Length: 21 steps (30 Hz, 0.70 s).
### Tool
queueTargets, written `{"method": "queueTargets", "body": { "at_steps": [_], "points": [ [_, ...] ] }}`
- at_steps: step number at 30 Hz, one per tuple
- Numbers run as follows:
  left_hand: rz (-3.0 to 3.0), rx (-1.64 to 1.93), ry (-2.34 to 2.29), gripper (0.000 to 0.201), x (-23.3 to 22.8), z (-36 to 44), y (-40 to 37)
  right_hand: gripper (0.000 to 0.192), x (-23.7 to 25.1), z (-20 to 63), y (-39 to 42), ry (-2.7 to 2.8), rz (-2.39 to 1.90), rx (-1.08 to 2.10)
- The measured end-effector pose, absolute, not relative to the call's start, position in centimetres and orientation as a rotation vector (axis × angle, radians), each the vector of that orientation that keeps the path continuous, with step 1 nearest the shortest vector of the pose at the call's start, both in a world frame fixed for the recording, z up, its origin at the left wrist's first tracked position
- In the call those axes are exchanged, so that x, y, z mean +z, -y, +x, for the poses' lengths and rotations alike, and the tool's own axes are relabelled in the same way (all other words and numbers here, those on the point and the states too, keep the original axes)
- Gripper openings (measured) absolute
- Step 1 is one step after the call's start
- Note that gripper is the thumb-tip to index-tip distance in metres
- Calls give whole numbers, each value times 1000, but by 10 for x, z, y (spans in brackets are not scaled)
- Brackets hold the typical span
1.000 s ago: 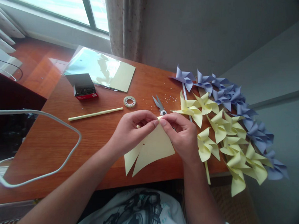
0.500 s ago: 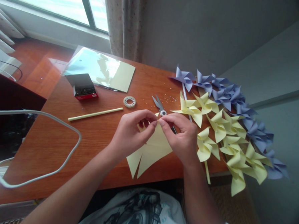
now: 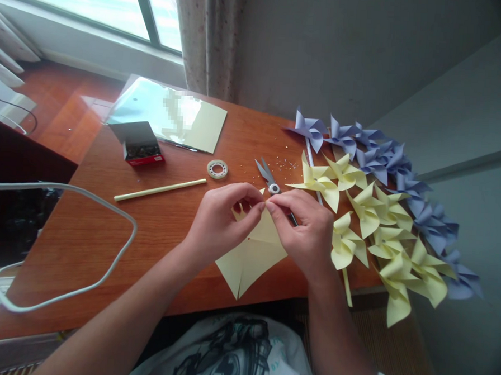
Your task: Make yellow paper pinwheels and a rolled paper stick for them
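Observation:
A pale yellow cut paper square (image 3: 251,254) hangs just above the near edge of the wooden table (image 3: 148,221), its lower corner pointing toward me. My left hand (image 3: 221,222) and my right hand (image 3: 305,229) both pinch its upper part, fingertips meeting at the top near the middle of the table. Directly behind my fingers lie grey scissors (image 3: 268,177). Whatever small thing sits between my fingertips is hidden.
Finished yellow pinwheels (image 3: 370,227) and purple pinwheels (image 3: 386,161) crowd the table's right edge. A yellow stick (image 3: 160,190), a tape ring (image 3: 217,169), an open box of pins (image 3: 138,145), a shiny sheet folder (image 3: 170,116) and a white cable (image 3: 62,245) lie to the left.
The paper has turned in my fingers: its two lower flaps have swung together into one downward point. Both hands stayed in the same place, still pinching its top.

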State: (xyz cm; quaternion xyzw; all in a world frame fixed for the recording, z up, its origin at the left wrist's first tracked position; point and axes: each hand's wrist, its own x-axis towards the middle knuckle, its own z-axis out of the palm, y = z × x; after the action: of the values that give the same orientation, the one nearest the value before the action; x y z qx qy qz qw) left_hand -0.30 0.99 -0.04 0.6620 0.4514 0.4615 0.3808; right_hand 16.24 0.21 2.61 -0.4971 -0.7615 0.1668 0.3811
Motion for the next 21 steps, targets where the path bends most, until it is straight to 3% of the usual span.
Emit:
{"method": "queueTargets", "body": {
  "at_steps": [21],
  "points": [
    [1459, 1119, -1040, 16, 0, -2, -10, 7, 21, 163, -3, 1653, -1302, 800]
  ]
}}
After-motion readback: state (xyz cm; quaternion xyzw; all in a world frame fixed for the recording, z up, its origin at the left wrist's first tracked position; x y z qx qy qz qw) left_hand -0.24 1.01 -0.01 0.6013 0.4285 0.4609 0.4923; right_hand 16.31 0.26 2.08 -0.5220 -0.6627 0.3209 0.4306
